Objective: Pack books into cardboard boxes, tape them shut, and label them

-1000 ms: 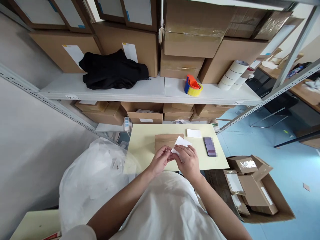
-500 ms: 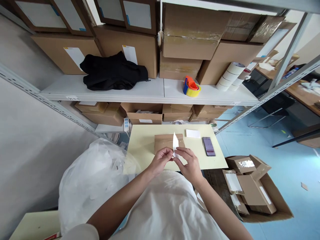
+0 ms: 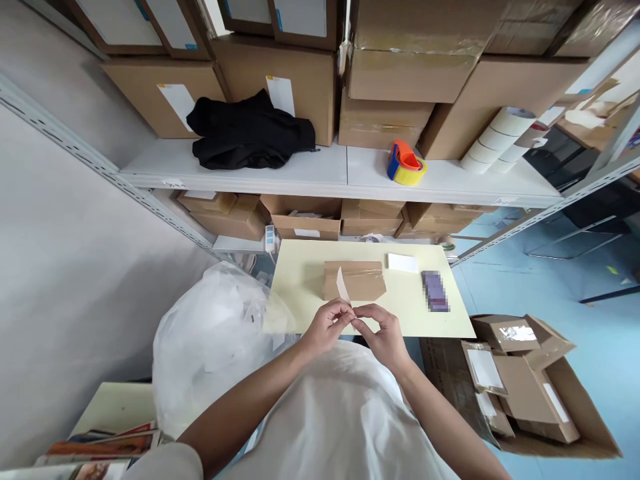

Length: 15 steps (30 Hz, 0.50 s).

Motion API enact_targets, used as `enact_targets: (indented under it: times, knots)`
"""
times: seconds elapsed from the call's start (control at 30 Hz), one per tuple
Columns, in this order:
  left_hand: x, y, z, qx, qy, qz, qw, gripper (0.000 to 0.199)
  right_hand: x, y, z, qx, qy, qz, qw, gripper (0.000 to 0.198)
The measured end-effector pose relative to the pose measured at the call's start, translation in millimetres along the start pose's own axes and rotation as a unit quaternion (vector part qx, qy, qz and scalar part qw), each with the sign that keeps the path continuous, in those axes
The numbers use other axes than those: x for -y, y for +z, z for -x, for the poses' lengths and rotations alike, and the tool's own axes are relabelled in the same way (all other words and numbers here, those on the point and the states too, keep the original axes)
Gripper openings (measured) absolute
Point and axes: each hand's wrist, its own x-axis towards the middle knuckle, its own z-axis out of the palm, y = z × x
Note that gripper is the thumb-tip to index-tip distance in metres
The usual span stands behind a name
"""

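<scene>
A thin white paper label (image 3: 343,285) stands up from my fingertips, seen nearly edge-on and curving to the left. My left hand (image 3: 326,327) pinches its lower end. My right hand (image 3: 384,335) is closed in a pinch at the same end, its fingertips meeting those of the left. Just beyond both hands, a taped brown cardboard box (image 3: 361,281) lies on the pale yellow table (image 3: 299,273). Whatever part of the label sits between my fingers is hidden.
Farther back on the table are a stack of white labels (image 3: 403,263) and a blurred-out phone (image 3: 435,292). The shelf holds a tape dispenser (image 3: 407,167) and black cloth (image 3: 253,133). A white plastic bag (image 3: 210,353) stands left; an open carton of boxes (image 3: 595,420) stands right.
The label has turned from nearly upright and broader to edge-on, leaning left. My hands have drawn together at its lower end. The whole view has shifted, uncovering more of the box.
</scene>
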Motion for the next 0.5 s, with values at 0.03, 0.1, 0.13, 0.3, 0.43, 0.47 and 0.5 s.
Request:
enact_targets:
  times: [0.03,0.1,0.13,0.3,0.43,0.47,0.5]
  knots:
    - [0.5,-0.5,1.2,-0.001,0.001,-0.002,1.0,0.027,-1.1,1.1,0.9,0.0,-0.003,0.003,1.0,0.014]
    - [1.3,-0.6,2.7,-0.005,0.004,-0.013,1.0,0.027,-3.4,2.7,2.8,0.0,-0.009,0.014,1.0,0.015]
    - [1.3,-0.2,3.1,-0.008,0.006,-0.024,1.0,0.027,-4.3,3.0,3.8,0.0,-0.011,0.02,1.0,0.016]
    - [-2.1,6.7,1.7,-0.028,0.026,-0.087,0.995,0.024,-5.2,-0.4,6.4,-0.005,-0.014,0.038,0.999,0.019]
    - [-2.0,13.3,0.0,-0.027,0.031,-0.083,0.996,0.023,-4.4,-4.3,5.9,-0.016,0.037,0.019,0.999,0.02]
    - [-1.0,14.5,-0.2,-0.025,0.027,-0.075,0.997,0.024,-4.9,-5.1,5.4,-0.018,0.057,0.008,0.998,0.019]
    - [0.3,15.6,-0.4,-0.021,0.022,-0.065,0.997,0.024,-5.8,-5.9,4.9,-0.019,0.075,-0.006,0.997,0.019]
